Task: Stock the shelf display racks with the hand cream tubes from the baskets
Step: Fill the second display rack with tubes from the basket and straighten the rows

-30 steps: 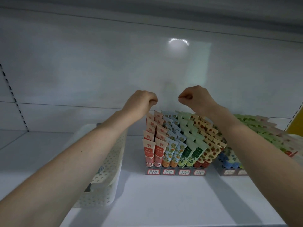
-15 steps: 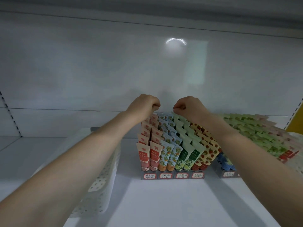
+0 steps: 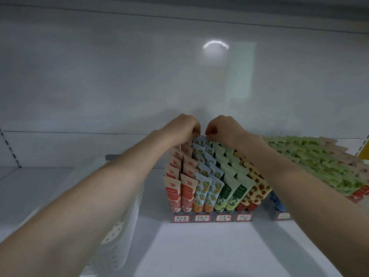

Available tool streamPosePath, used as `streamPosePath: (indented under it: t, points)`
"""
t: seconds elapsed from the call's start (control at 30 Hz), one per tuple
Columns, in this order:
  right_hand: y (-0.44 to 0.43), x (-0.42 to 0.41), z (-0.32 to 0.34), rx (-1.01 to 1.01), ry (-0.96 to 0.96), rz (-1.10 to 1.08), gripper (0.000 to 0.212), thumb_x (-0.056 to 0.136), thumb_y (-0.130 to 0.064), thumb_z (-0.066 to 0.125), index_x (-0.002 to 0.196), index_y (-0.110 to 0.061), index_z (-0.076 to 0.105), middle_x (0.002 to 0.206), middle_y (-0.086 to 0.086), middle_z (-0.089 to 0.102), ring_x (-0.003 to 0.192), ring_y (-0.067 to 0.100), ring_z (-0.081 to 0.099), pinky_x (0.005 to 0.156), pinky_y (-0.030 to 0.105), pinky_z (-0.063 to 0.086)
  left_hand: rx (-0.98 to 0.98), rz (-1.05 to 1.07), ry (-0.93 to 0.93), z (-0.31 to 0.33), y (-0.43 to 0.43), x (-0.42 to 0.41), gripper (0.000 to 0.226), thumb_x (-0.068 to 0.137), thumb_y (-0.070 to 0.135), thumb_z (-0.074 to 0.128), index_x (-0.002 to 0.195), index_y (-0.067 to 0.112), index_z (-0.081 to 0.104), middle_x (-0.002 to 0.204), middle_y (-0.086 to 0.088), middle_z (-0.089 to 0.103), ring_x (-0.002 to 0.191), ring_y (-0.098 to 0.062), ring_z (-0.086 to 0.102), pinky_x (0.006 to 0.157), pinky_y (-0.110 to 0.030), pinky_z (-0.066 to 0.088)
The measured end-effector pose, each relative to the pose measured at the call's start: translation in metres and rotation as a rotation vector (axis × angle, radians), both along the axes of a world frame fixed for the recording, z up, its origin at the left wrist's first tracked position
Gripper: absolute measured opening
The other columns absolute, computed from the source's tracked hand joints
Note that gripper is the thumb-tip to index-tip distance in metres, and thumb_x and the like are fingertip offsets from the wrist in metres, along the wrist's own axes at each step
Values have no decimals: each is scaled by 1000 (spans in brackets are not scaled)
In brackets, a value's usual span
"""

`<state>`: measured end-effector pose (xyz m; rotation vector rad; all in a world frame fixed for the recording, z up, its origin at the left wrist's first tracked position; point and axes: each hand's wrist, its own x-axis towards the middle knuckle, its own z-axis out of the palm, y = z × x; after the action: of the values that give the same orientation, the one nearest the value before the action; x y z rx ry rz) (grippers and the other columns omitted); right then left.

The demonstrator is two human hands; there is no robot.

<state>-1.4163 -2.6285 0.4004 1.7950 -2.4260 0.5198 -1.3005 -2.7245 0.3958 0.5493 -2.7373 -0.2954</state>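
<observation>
left hand (image 3: 184,126), right hand (image 3: 221,127) closer, lowered to rear tubes (image 3: 202,140) (blue row)

Red-and-peach tubes (image 3: 173,193), blue citrus-print tubes (image 3: 202,189), green tubes (image 3: 227,191), strawberry-print tubes (image 3: 257,191), white dotted basket (image 3: 117,236), white shelf (image 3: 199,252)

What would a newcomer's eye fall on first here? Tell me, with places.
The stepped display rack mid-shelf, packed with red, blue, green and strawberry-print hand cream tubes. Above its back row the left hand and right hand nearly meet, fingers curled at the tops of the blue tubes. A white perforated basket sits left.
</observation>
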Motion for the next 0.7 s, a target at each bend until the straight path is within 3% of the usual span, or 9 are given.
streamPosePath:
  t: [0.2,0.47,0.7]
  points:
    - [0,1,-4,22,48,-2,19,90,-8,52,101,-8,67,108,9,65,96,24,60,74,24,41,10,-7,5,-1,2,2,21,91,4,54,106,1,68,111,-14,65,100,-26,61,84,-25,44]
    - [2,3,-3,20,45,-6,20,90,-9,51,102,-8,67,110,10,65,99,25,60,80,28,46,22,3,22,-4,1,2,23,91,1,51,106,2,68,110,-13,66,98,-25,62,85,-28,47]
    - [26,9,3,-126,-57,15,18,90,-12,53,98,-5,69,101,5,67,90,16,58,74,22,42,8,-45,159,-2,8,22,22,93,9,54,109,6,67,113,-7,66,104,-19,59,86,-21,41]
